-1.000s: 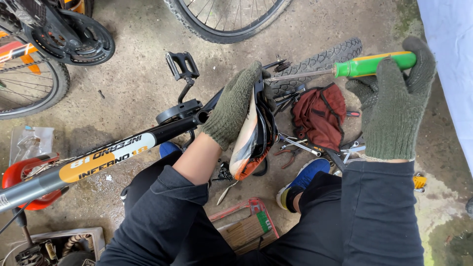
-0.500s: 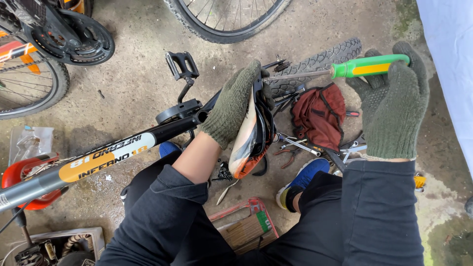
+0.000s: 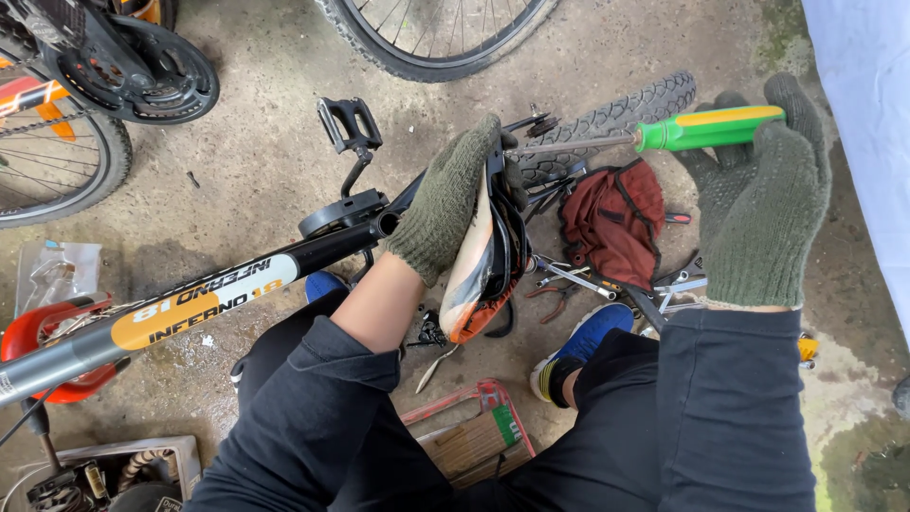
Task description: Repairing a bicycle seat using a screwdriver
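Gloves of olive knit covered both hands. The left hand, at the centre of the frame, had its fingers clamped over the nose of a bicycle saddle, which stood on edge beside the black seat tube of the bike frame running toward the lower left. The right hand, at the upper right, had its fingers curled shut around the green and yellow handle of a screwdriver, whose steel shaft reached left to the saddle's upper end near the left fingertips. The step in hand looked like working the tip into a fitting on the saddle, with the left hand steadying it. Seating the tip squarely and holding the saddle firm seemed to matter most. Behind lay a maroon tool bag, loose pliers and a knobby tyre on the concrete floor.
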